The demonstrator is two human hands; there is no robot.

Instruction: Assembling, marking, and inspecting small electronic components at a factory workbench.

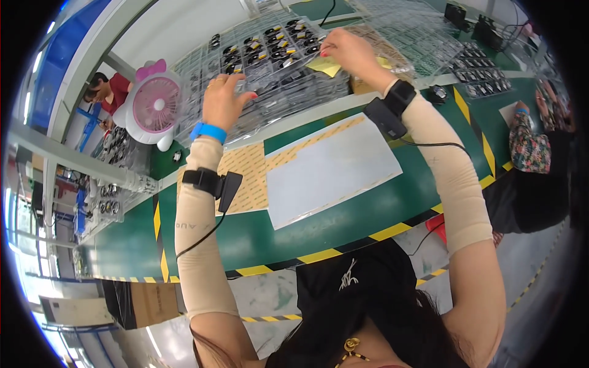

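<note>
Clear plastic trays (288, 101) lie stacked at the back of the bench. Small round black parts (254, 52) with yellow and white bits sit in rows of compartments in the top one. My left hand (222, 101) is by the stack's front left edge, fingers and thumb apart, with nothing visible in it. At the right edge of the top tray, my right hand (351, 54) has its fingers curled and pinched together. What lies between those fingertips is too small to make out. A yellow paper slip (325, 66) lies just below that hand.
A white sheet (334, 172) and a tan patterned sheet (248, 168) lie on the green bench (245, 245). Left of the stack stands a pink and white fan (156, 104). More filled trays (481, 70) are at right. Another person (110, 95) sits far left; a floral sleeve (531, 147) shows at right.
</note>
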